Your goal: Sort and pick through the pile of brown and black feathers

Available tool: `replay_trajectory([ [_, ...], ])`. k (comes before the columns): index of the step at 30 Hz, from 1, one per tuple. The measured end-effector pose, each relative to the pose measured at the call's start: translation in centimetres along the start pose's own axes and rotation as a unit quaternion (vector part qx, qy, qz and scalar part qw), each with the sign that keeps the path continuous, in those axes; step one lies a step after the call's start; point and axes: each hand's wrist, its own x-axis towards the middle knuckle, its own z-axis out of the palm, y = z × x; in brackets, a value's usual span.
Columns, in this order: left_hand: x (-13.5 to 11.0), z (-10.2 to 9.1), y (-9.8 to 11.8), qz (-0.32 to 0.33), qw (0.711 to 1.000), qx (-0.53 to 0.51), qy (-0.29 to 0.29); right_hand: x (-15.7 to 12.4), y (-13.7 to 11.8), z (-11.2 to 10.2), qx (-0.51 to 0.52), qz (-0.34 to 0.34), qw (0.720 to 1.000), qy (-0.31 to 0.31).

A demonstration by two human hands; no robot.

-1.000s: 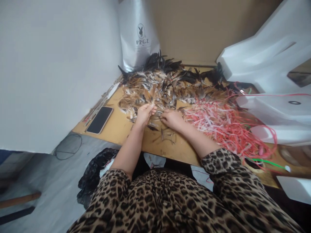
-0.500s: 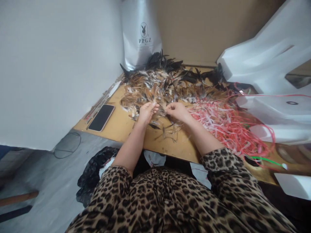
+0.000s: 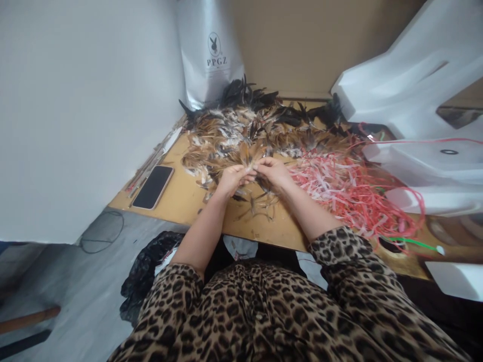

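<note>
Brown feathers [image 3: 249, 152] fan upward from between my two hands. My left hand [image 3: 234, 179] is closed in a pinch on their lower ends. My right hand [image 3: 270, 170] meets it from the right, thumb and forefinger pinched at the same feather bases; whether it holds a separate feather is too small to tell. Just beyond the hands spreads a pile of brown, white and black feathers [image 3: 226, 131] on the wooden table [image 3: 183, 198]. A few thin feather scraps [image 3: 260, 207] lie below my hands.
To the right is a tangle of pink and red ribbon [image 3: 350, 196] with a green strip [image 3: 413, 243]. A phone [image 3: 153, 187] lies at the left. Behind stand a silver bag [image 3: 211, 75] and a white machine [image 3: 400, 85]. A black plastic bag [image 3: 145, 276] sits below the table edge.
My right hand has moved left, closing the gap, so its fingertips now meet the left hand at the feather bases. The view has shifted slightly.
</note>
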Motion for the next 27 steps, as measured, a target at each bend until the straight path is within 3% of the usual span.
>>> replay_trajectory([
  [9,0.1,-0.1,-0.2,0.003,1.0,0.014,0.003,0.2,0.4,-0.4,-0.068,-0.016,0.997,-0.011],
  [21,0.1,0.1,-0.4,0.018,0.998,0.053,0.001,0.1,0.6,-0.4,-0.062,-0.013,0.998,-0.002],
  [24,0.2,0.0,-0.4,0.032,0.998,0.058,0.005,0.1,0.4,-0.5,-0.098,-0.017,0.995,-0.003],
  [27,0.3,-0.3,-0.3,0.047,0.997,0.05,0.021,-0.3,-0.5,-1.0,-0.176,-0.029,0.983,-0.044],
])
